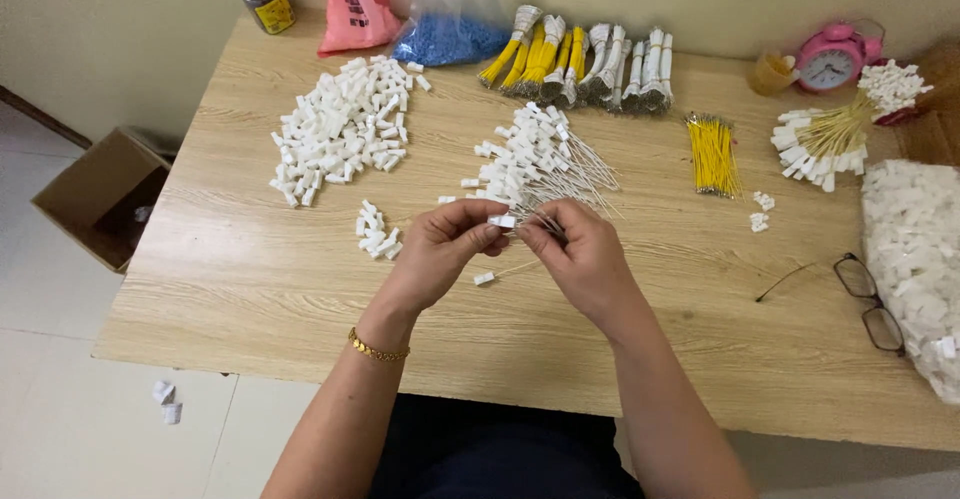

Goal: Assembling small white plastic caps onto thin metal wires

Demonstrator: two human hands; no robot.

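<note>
Head view | left hand [440, 249] pinches white connector [502, 221] | right hand [578, 254] grips wires [545, 221]

Head camera, looking steeply down, close over table [250, 289].

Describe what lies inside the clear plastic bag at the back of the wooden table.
The clear plastic bag holds a heap of small blue pieces at its bottom. Their exact kind is too small to tell. The upper part looks crumpled, and whatever is behind the bag is hidden.
</note>
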